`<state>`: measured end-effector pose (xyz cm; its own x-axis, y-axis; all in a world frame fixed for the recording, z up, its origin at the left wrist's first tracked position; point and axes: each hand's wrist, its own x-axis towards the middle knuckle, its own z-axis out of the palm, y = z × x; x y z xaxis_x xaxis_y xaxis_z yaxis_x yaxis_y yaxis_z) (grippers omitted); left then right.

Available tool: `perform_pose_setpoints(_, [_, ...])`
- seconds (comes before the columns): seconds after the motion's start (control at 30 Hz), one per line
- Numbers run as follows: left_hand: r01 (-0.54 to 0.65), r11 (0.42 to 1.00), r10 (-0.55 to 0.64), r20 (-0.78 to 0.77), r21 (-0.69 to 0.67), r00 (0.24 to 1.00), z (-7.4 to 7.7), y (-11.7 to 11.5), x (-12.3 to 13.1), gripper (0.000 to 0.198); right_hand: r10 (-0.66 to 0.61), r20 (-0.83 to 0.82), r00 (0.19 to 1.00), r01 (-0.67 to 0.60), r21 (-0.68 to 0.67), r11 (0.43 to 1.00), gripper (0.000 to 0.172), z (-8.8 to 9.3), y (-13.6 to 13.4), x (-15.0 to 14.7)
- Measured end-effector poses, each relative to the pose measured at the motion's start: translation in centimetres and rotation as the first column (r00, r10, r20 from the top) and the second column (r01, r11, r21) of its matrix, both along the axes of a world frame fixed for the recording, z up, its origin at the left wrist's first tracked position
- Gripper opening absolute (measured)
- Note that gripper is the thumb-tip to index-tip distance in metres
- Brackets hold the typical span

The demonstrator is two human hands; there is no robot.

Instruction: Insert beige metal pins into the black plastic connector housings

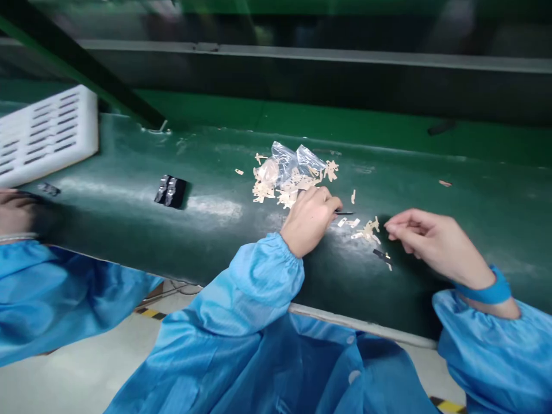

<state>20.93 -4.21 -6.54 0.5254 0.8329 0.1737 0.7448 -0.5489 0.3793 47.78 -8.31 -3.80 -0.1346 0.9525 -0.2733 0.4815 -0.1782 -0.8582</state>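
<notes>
Head view: your left hand (314, 217) grips a dark tool (345, 213) beside the heaped tabs (264, 190); your right hand (435, 241) hovers near the loose tabs (369, 232); whether it pinches one, I can't tell. A careless wrist sweep could scatter those thin pieces across the bench (207, 241).

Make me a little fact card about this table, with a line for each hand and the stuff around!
Left hand: holds a thin dark tool, beside the big pile
Right hand: fingers bent by the small pile; can't tell if holding anything
Big pile: little pale pieces, next to clear plastic
Small pile: pale pieces, between both hands
Black block: on the green table
White slotted tray: left edge
Neighbour: another person's hand
</notes>
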Motion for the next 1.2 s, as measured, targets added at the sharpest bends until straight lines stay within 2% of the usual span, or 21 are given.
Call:
perform_pose_setpoints(0.07, [-0.024,1.000,0.023,0.081,0.014,0.996,0.2,0.0,0.1,0.015,0.154,0.168,0.974,-0.164,0.046,0.985,0.040,0.1,-0.8,0.6])
perform_pose_setpoints(0.1, [-0.045,0.999,0.042,0.131,0.022,0.990,0.3,0.0,0.3,0.016,0.188,0.248,0.950,-0.213,0.077,0.974,0.038,0.1,-1.3,0.9])
perform_pose_setpoints(0.2, [-0.082,0.997,0.078,0.267,0.005,0.960,0.8,-0.4,0.8,0.017,0.186,0.432,0.882,-0.270,0.143,0.952,0.028,-0.3,-3.3,1.1])
perform_pose_setpoints(0.27, [-0.073,0.995,0.093,0.322,-0.071,0.942,1.0,-0.7,1.3,0.015,0.201,0.475,0.857,-0.294,0.129,0.947,0.022,-0.6,-4.5,0.9])
perform_pose_setpoints(0.33, [-0.039,0.977,0.117,0.377,-0.208,0.919,1.2,-1.0,1.7,0.016,0.241,0.479,0.844,-0.319,0.087,0.944,0.016,-0.6,-5.0,0.7])
perform_pose_setpoints(0.43, [0.083,0.912,0.132,0.479,-0.402,0.868,1.3,-1.3,2.2,0.022,0.288,0.468,0.836,-0.352,0.052,0.935,0.017,-0.2,-4.6,0.5])
perform_pose_setpoints(0.5, [0.158,0.873,0.122,0.521,-0.461,0.845,1.3,-1.3,2.4,0.025,0.310,0.467,0.828,-0.375,0.051,0.926,0.018,0.2,-3.9,0.6])
perform_pose_setpoints(0.57, [0.166,0.856,0.135,0.522,-0.489,0.842,1.3,-1.3,2.6,0.027,0.328,0.490,0.808,-0.404,0.055,0.913,0.016,0.4,-3.4,0.8])
perform_pose_setpoints(0.77, [0.106,0.868,0.154,0.466,-0.485,0.872,1.3,-1.3,2.6,0.028,0.402,0.502,0.766,-0.462,-0.005,0.887,0.012,-0.2,-3.4,1.1])
perform_pose_setpoints(0.9, [0.065,0.860,0.164,0.396,-0.506,0.904,1.3,-1.4,2.8,0.026,0.399,0.465,0.790,-0.471,0.046,0.881,0.020,1.0,-2.3,0.8])
perform_pose_setpoints(1.0, [0.100,0.834,0.172,0.427,-0.543,0.888,1.2,-1.3,2.9,0.023,0.359,0.482,0.799,-0.466,0.118,0.877,0.019,1.9,-1.1,0.6])
perform_pose_setpoints(1.13, [0.081,0.821,0.218,0.441,-0.566,0.871,1.1,-1.2,3.0,0.020,0.385,0.609,0.694,-0.531,0.070,0.845,0.015,1.5,-1.7,0.4])
perform_pose_setpoints(1.2, [0.077,0.818,0.230,0.447,-0.569,0.865,1.1,-1.1,3.0,0.020,0.311,0.704,0.639,-0.489,0.059,0.870,0.018,0.8,-3.2,0.4])
